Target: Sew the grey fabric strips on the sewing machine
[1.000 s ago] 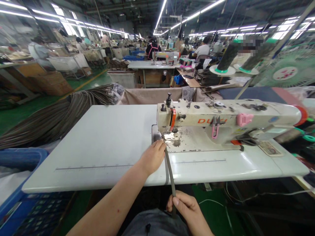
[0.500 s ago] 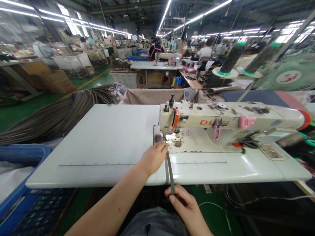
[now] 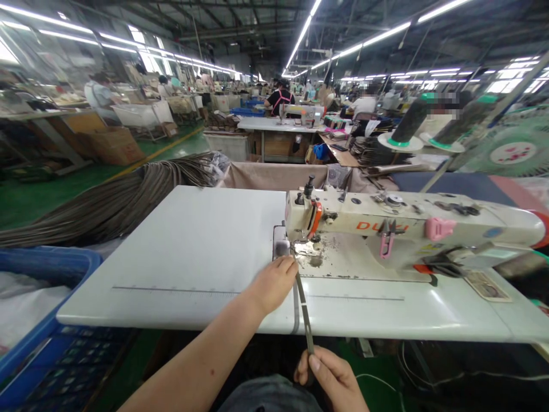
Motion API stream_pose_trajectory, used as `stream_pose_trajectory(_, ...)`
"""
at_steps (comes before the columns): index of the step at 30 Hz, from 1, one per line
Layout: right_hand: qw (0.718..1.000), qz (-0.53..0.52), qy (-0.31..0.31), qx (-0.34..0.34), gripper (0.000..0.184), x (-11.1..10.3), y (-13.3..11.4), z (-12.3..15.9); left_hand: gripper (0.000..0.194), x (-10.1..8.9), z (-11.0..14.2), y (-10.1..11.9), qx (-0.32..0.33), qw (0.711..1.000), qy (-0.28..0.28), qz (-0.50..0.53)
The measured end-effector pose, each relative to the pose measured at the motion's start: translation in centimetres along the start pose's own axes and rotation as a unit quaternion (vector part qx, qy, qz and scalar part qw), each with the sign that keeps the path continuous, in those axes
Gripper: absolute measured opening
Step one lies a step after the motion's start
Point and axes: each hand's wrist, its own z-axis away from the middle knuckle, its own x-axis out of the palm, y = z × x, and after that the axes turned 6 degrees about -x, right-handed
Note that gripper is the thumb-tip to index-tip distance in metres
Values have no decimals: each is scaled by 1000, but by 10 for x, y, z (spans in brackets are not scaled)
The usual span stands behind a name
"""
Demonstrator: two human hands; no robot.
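Observation:
A narrow dark strap [image 3: 304, 312] runs from the needle area of a white sewing machine [image 3: 412, 226] over the front edge of the white table [image 3: 193, 252] towards me. My left hand [image 3: 272, 284] rests on the table and pinches the strap's far end just in front of the presser foot. Below the table edge, my right hand [image 3: 330, 377] grips the strap's near end between thumb and fingers. The strap is stretched straight between both hands.
A big bundle of dark straps [image 3: 115, 203] lies beyond the table's left side. A blue crate [image 3: 38, 320] stands at the lower left. Two thread cones [image 3: 412, 123] rise behind the machine, with a fan [image 3: 510, 146] at the right. Other people work at distant tables.
The view has shifted, so table and machine sit a little further right and lower. My right hand has dropped slightly lower along the strap. My left hand stays at the presser foot.

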Motion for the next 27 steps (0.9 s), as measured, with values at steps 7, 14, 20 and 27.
stream_pose_trajectory(7,1000,10,-12,5,47,2,-8,0,22,-1,-1,0,-3,1000,-8,-5)
stream_pose_trajectory(14,999,8,3,39,48,8,-22,0,22,1,1,-1,-5,1000,-13,3)
stream_pose_trajectory(20,999,15,6,36,48,8,-22,0,20,1,2,-2,-1,1000,-4,2)
stream_pose_trajectory(27,999,13,10,29,46,10,-24,0,26,2,-1,-2,12,1000,-6,-1)
